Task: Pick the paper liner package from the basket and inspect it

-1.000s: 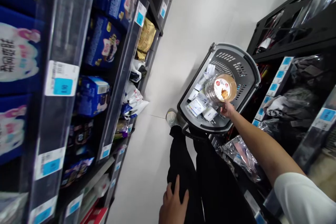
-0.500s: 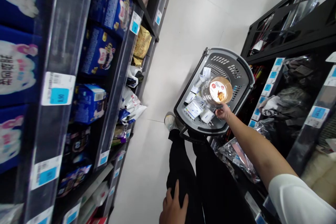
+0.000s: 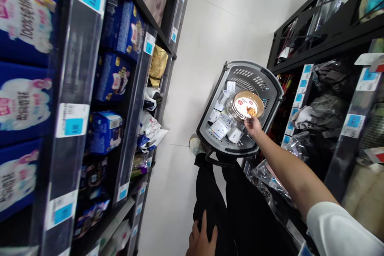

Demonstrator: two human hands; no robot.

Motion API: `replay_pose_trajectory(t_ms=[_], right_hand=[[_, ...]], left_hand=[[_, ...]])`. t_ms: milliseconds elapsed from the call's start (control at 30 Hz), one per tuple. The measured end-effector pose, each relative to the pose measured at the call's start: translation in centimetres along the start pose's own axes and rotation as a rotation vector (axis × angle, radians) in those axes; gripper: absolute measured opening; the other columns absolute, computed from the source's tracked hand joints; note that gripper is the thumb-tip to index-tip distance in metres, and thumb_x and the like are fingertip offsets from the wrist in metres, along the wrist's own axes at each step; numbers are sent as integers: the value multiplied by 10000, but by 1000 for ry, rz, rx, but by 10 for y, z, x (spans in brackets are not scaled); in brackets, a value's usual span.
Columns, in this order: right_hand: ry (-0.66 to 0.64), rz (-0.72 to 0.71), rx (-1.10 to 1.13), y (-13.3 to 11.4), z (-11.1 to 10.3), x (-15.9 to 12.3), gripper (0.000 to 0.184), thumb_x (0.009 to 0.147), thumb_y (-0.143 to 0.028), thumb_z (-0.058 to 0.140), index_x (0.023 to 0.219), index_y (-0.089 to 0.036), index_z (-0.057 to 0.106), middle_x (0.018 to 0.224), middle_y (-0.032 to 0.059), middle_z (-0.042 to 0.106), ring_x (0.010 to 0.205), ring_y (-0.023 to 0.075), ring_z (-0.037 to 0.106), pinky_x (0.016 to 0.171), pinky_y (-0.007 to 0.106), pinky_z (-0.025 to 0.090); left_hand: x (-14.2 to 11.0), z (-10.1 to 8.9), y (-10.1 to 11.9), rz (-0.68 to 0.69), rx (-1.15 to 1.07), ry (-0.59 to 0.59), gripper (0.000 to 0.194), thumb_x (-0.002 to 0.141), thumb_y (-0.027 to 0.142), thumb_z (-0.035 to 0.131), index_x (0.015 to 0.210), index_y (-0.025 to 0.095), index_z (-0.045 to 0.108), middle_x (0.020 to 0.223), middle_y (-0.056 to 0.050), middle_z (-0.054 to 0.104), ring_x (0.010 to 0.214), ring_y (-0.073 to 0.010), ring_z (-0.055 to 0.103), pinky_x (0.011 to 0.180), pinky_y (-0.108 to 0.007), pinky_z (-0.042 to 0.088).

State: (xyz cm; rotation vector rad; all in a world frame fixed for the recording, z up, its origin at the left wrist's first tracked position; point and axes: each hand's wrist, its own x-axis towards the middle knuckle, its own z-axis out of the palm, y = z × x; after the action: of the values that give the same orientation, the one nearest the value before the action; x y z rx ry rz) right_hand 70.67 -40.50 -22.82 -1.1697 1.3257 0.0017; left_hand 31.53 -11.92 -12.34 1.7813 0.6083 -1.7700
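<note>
Basket scene: since the earlier frame, the fingers of the right hand point(image 3: 253, 127) have moved further over the near edge of the round, brown-rimmed pack point(image 3: 246, 105), and the view has shifted, so the shelf goods sit lower.
Left rack: tall dark shelving point(image 3: 75, 36) with clear plastic fronts, holding glossy blue printed boxes point(image 3: 112, 76), a crumpled yellow bag point(image 3: 158, 64) and a white plastic bag point(image 3: 150, 132) poking past the shelf edge.
Right rack: black-framed shelving point(image 3: 318, 54) with grey bundles in clear wrap point(image 3: 328, 112).
Floor: pale, smooth flooring point(image 3: 216, 32) between the racks.
Trousers: black legs point(image 3: 246, 208) behind the basket, with one light-coloured shoe point(image 3: 195, 145) beside its near end.
Basket: grey, slotted plastic shopping basket point(image 3: 270, 90) with a dark rim, at the feet.
Pack: inside the basket, beside and partly over the smaller goods; it has a white printed face with a golden food picture (quite the brightest spot in there).
Left hand: rests on the thigh, its fingers point(image 3: 204, 220) spread, grasping nothing.
Right hand: reaches into the basket, pinching the pack's near edge.
White boxes: small printed cartons point(image 3: 220, 128) in a loose jumble.
Price labels: small white-and-blue tags point(image 3: 73, 120) along the shelf fronts.
</note>
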Motion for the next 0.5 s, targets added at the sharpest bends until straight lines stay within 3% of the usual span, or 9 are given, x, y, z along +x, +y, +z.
replay_pose_trajectory(t_ms=[100,267,400,500], right_hand=[[89,-4,40,-1,-3,-4,204,876,-202,692,876,-199,488,651,-66,578,544,88,576,539,188,598],[137,-49,87,-10,-11,-40,208,830,-148,683,830,-202,482,627,-81,572,516,84,574,478,159,553],[56,-120,115,-32,-26,-117,292,771,-164,751,768,-209,462,582,-90,555,474,84,551,436,147,507],[-82,-185,109,-56,-45,-194,433,685,-194,845,696,-224,413,527,-101,508,456,88,534,439,160,503]], left_hand=[[-4,-5,5,-35,5,-28,781,969,621,306,1644,324,49,1666,-122,240,1473,-356,360,1050,-473,483],[-21,-26,17,-36,-24,79,688,1007,545,262,1642,307,143,1638,-108,325,1432,-309,439,1080,-419,464],[-40,-46,17,56,-51,145,653,1024,499,239,1621,236,265,1613,-96,380,1465,-263,398,1151,-350,391],[-69,-63,22,133,-53,318,620,1009,421,323,1581,185,365,1617,-107,368,1497,-278,334,1200,-364,324]])
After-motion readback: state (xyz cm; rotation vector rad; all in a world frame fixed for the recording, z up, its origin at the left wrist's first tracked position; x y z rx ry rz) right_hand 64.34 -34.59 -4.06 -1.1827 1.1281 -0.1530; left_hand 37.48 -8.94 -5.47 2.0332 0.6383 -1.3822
